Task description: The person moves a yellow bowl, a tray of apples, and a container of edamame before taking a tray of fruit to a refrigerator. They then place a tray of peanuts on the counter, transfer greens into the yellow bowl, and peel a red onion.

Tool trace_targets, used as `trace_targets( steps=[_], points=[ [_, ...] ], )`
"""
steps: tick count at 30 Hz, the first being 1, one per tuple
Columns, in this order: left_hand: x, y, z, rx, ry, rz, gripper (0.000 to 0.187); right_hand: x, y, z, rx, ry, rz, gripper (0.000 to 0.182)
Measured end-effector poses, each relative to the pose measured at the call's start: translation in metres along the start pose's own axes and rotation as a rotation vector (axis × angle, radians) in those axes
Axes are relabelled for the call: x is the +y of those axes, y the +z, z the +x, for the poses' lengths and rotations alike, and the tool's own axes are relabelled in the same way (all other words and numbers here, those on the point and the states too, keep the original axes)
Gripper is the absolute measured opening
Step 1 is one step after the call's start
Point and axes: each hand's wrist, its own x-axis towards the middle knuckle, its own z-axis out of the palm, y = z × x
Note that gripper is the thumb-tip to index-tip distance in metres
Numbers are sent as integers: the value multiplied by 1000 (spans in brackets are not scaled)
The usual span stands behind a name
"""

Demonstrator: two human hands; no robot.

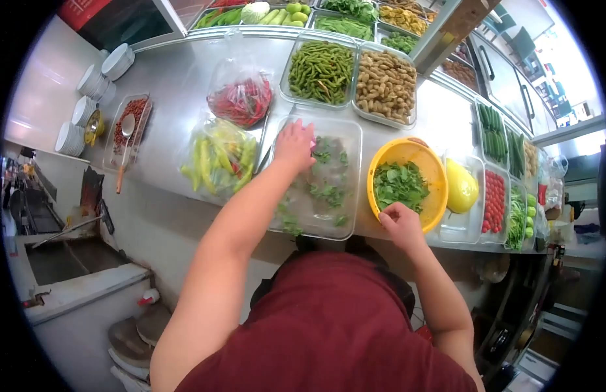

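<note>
My left hand (294, 145) reaches over a clear plastic tray (352, 176) that has scattered green leaves (327, 194) in it. Its fingers curl downward inside the tray, and a bit of pink shows beside them; what it is stays hidden. At the near left rim of a yellow basin (439, 166), my right hand (404, 225) has its thumb and fingers closed on the edge. A heap of leafy greens (402, 185) lies in the basin.
Bagged light-green peppers (218, 157) and red peppers (241, 101) lie left. Behind stand containers of green beans (321, 70) and peanuts (384, 85). A yellow rounded item (461, 186) and cherry tomatoes (494, 199) sit right. A spoon (125, 140) rests over a far-left tray.
</note>
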Motion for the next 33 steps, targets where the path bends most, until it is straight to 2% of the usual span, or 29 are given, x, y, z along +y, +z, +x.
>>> trace_targets(
  steps=[1, 3, 7, 9, 10, 12, 13, 15, 16, 17, 18, 19, 21, 22, 24, 25, 27, 30, 33],
  points=[
    [-2, 2, 10, 2, 6, -2, 81, -2, -2, -1, 6, 1, 0, 20],
    [-4, 1, 23, -360, -86, 72, 81, -13, -5, -5, 13, -53, -10, 20],
    [-2, -13, 20, -388, -92, 35, 82, -11, -7, -5, 11, -33, 6, 21],
    [-10, -6, 16, -287, -209, -143, 80, -14, -8, -4, -19, -61, -4, 22],
    [-20, 7, 16, -289, -202, -138, 80, -16, -7, -3, -14, -59, 3, 22],
    [-36, 27, 14, -186, -249, -647, 76, -21, -3, 0, -83, -89, 6, 24],
    [-36, 31, 12, -193, -245, -641, 76, -25, -1, 2, -81, -85, 14, 24],
    [-24, 13, 1, -284, -499, -1599, 78, -35, 1, 11, -173, -124, 33, 28],
    [-16, 0, -8, -253, -523, -1748, 83, -38, 3, 18, -173, -125, 40, 28],
    [-7, -13, -14, -252, -525, -1741, 83, -40, 6, 26, -208, -149, 65, 36],
    [1, -24, -21, -202, -439, -1876, 85, -43, 10, 34, -247, -174, 89, 46],
    [9, -35, -27, -145, -351, -2007, 87, -46, 15, 42, -258, -178, 93, 46],
    [27, -57, -39, -84, -301, -2000, 89, -54, 28, 59, -255, -318, 369, 71],
    [36, -66, -44, -11, -279, -2024, 89, -59, 34, 65, -271, -328, 371, 71],
    [50, -74, -52, 97, -260, -2034, 88, -72, 42, 76, -418, -254, 687, 79],
    [56, -76, -58, 135, -279, -2004, 87, -75, 43, 78, -449, -262, 685, 79],
    [64, -81, -70, 198, -308, -1955, 87, -86, 38, 77, -529, -276, 921, 71],
    [68, -90, -88, 208, -420, -1664, 102, -93, 27, 74, -508, -341, 888, 61],
    [87, -104, -97, 240, -392, -1640, 105, -97, 18, 71, -571, -374, 919, 50]
  ],
)
